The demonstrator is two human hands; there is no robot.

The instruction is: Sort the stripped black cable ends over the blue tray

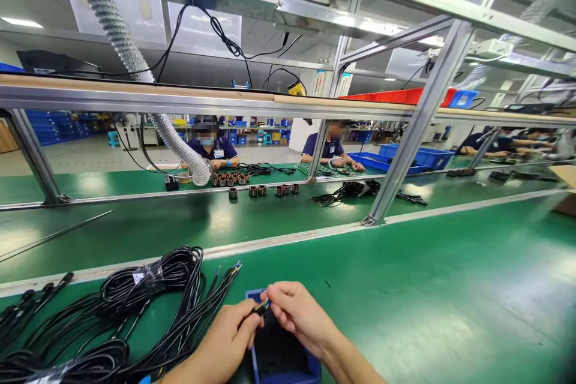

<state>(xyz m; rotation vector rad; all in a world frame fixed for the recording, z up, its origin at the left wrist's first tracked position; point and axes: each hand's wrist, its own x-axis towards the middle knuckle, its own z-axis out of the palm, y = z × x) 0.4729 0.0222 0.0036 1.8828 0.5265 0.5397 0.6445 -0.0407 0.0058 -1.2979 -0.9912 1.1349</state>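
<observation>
My left hand [229,330] is closed round the end of a black cable [261,309], just above a small blue bin [254,363]. Thin coloured wires stick out of the cable's end, and my right hand [299,315] pinches at them with thumb and forefinger. Inside the bin lies dark material that I cannot make out. To the left, a coiled bundle of black cables [153,282] rests on the green table, its stripped ends [234,270] showing blue and yellow wires. A second coil [81,360] lies nearer to me.
A metal upright [414,108] stands ahead on the right. Copper-wound motor cores [256,191] and more black cables [351,192] sit beyond the table's rail. A flexible silver duct [175,144] hangs down. Co-workers sit opposite. Blue trays [414,159] stand to their right.
</observation>
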